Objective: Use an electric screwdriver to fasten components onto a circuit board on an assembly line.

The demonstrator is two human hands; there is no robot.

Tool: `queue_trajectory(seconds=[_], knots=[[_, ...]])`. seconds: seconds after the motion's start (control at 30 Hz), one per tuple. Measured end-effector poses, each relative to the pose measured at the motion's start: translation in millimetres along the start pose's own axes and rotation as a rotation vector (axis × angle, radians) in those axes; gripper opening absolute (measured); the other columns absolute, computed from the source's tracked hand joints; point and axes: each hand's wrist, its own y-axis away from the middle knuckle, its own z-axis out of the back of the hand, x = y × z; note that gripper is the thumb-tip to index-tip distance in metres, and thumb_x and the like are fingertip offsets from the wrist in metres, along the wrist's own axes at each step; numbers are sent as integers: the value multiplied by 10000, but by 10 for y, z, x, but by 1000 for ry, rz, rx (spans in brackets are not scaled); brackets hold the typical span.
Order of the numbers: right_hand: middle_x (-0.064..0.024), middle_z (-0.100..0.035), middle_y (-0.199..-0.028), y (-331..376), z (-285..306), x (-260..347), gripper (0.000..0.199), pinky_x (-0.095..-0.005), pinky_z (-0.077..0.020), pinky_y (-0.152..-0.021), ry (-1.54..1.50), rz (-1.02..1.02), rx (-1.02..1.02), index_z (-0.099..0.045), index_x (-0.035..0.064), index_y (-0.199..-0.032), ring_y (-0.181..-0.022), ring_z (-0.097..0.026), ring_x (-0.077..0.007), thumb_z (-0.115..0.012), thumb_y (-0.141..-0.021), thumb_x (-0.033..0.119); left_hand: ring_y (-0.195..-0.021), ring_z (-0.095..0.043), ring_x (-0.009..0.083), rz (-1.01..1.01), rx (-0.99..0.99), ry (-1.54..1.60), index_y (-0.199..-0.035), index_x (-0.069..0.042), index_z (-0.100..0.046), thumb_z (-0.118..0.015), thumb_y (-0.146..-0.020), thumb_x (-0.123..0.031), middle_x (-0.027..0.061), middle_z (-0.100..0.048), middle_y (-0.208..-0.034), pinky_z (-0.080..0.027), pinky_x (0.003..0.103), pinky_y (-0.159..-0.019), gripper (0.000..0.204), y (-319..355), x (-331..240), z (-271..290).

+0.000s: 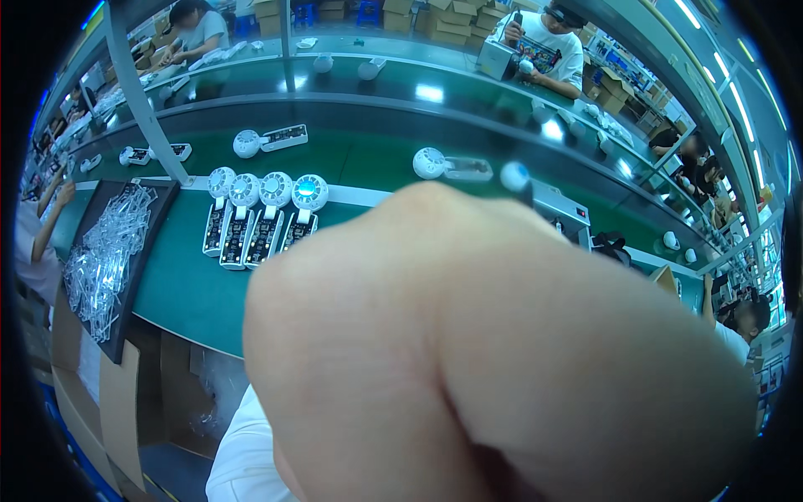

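A large, blurred hand, seemingly my right hand [519,335] since its limb comes in from the lower right, covers the centre close to the camera. Its fingers are hidden, and whether it holds anything does not show. My left hand cannot be made out; a white sleeve [247,456] shows at the lower left. Beyond the raised hand, several partly assembled handheld fans [244,191] lie side by side on the green work table [188,284]. They have round white slotted heads and open handles with dark circuit boards. One head has a bright blue-lit centre [309,190].
A dark tray [159,238] heaped with clear plastic parts [109,255] lies at left, above an open cardboard box [125,410]. More fans [247,144] lie on the green conveyor [360,155] behind. A grey box-shaped device [560,209] stands at right. Co-workers [552,50] sit across the line.
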Motion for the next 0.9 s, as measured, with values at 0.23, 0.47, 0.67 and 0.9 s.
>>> queue_trajectory(seconds=[0.23,0.47,0.67,0.9], knots=[[-66,-520,-678,-124,120,-33,728,-262,-397,-521,5,1,26,-601,-18,-963,-571,-479,-172,-387,-995,677,-656,-412,142,30,48,20,-797,-55,-645,-687,-845,-35,32,-515,-802,-329,289,-562,67,-7,80,32],[-59,-523,-683,16,3,12,714,-284,-397,-529,-31,-51,30,-612,2,-971,-575,-485,-180,-376,-999,676,-656,-409,139,24,98,60,-802,-55,-643,-685,-845,-37,31,-516,-807,-327,290,-563,63,-140,163,1],[-64,-521,-688,-83,98,30,713,-275,-396,-528,1,-18,27,-606,-4,-975,-576,-477,-174,-386,-996,674,-656,-407,136,32,123,71,-807,-56,-641,-683,-845,-39,29,-516,-812,-326,290,-563,59,-166,242,46],[-54,-522,-678,-64,-8,13,708,-285,-396,-539,13,-24,50,-614,13,-976,-581,-491,-167,-371,-999,677,-656,-405,133,66,133,44,-812,-56,-640,-681,-846,-41,28,-517,-817,-324,291,-564,56,-202,115,78]])
